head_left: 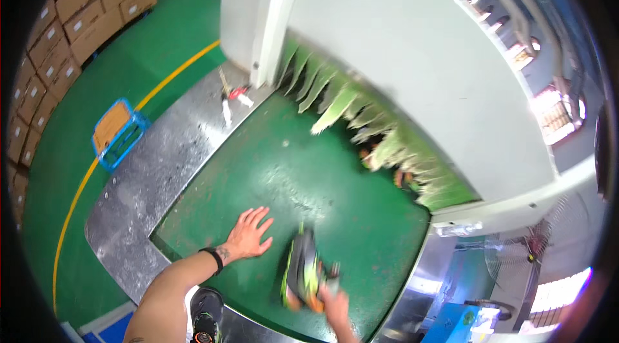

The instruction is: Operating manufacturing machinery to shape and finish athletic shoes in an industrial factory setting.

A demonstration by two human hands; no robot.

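Observation:
My left hand (248, 235) hovers over or rests on the green belt (258, 169), palm down with its fingers spread; it holds nothing. A dark band circles that wrist. To its right, a black and grey shoe (303, 262) with neon-yellow and orange parts is at the belt's near side. The fingers of my right hand (335, 304) are closed at the shoe's orange-yellow end, where motion blurs them. A small dark grey piece (333, 272) shows just above these fingers; its kind is unclear. Below my left forearm, another black shoe (206, 311) shows in part.
Frayed green curtain strips (335, 107) hang from the white machine housing (412, 40). Orange and dark items (404, 180) show under them. A red-handled tool (237, 93) lies on the steel ledge (161, 149). Left are a blue-framed stool (119, 131) and stacked cartons (90, 14); right, a fan (532, 240).

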